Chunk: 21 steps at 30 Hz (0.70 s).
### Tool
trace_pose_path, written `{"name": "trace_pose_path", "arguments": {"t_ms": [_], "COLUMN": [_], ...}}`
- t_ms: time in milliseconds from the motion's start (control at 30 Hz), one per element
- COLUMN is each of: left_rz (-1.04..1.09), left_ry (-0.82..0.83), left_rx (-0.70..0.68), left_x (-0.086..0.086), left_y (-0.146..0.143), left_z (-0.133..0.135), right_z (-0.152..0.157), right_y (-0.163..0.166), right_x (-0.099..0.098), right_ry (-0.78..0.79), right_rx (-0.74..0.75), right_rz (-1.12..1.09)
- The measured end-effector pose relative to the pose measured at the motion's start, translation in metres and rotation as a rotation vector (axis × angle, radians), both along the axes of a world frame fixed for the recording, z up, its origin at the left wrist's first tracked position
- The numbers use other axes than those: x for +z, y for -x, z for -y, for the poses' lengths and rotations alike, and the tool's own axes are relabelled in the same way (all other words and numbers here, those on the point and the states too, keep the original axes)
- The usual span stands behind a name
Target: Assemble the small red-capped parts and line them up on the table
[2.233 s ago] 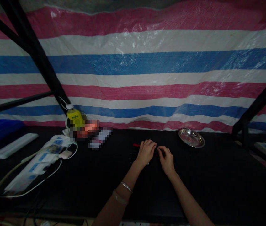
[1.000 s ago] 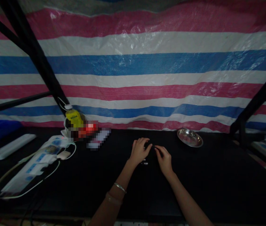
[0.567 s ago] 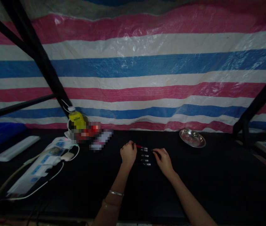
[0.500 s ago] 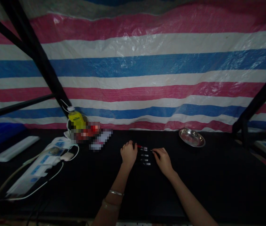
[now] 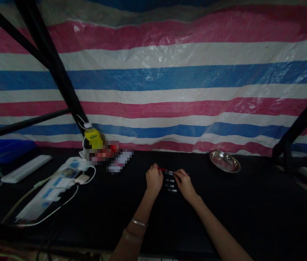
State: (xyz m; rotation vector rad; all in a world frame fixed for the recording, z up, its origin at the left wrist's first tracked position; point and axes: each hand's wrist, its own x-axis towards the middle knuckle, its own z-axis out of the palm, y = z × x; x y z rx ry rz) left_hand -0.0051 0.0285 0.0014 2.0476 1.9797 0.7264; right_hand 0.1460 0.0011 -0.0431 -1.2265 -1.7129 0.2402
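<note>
**Little metal-tipped pieces getting lined up on the black table**

A short stack of metal-tipped pieces (image 5: 171, 183) is seen just below the centre of the frame. They are laid one under another in a tidy column on the black table (image 5: 251, 217), right between the two hands. A red-bodied piece (image 5: 162, 169) is placed at the top of that column. Judging by how neatly the lower ones are set, most of the arranging looks done, and only the top end seems to be getting attention. It's too dark and small for an exact count.

The left hand (image 5: 154, 179) is curled into a loose fist, knuckles up, and rested on the table with its fingers at the left end of the red-bodied piece. Whether anything is actually pinched there can't be made out. The right hand (image 5: 184, 183) is angled in from the lower right, with its fingertips bunched at the right side of the column's upper pieces. Its hold can't be told either. Both forearms are stretched in from the bottom edge.

A steel dish (image 5: 225, 161) is parked well apart at right of centre. A yellow bottle (image 5: 93, 136) and a power strip (image 5: 53, 188) are found at the left, with a striped tarp (image 5: 169, 72) hung across the upper frame.
</note>
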Motion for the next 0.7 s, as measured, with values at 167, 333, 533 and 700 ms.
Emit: {"name": "trace_pose_path", "arguments": {"t_ms": [167, 333, 533, 700], "left_rz": [0.195, 0.273, 0.163, 0.103], "left_ry": [-0.118, -0.207, -0.225, -0.206], "left_rx": [-0.127, -0.332, -0.437, -0.521], "left_x": [-0.006, -0.011, -0.008, -0.001], "left_y": [-0.001, -0.007, -0.014, -0.018], "left_z": [-0.002, 0.0, 0.007, 0.014], "right_z": [0.012, 0.023, 0.023, 0.021], "right_y": [0.006, 0.009, 0.004, 0.003], "right_x": [0.011, 0.023, 0.023, 0.02], "right_ry": [-0.119, -0.25, -0.299, -0.296], "right_rx": [-0.038, -0.162, -0.175, -0.153], "right_rz": [-0.159, -0.283, -0.257, -0.204]}}
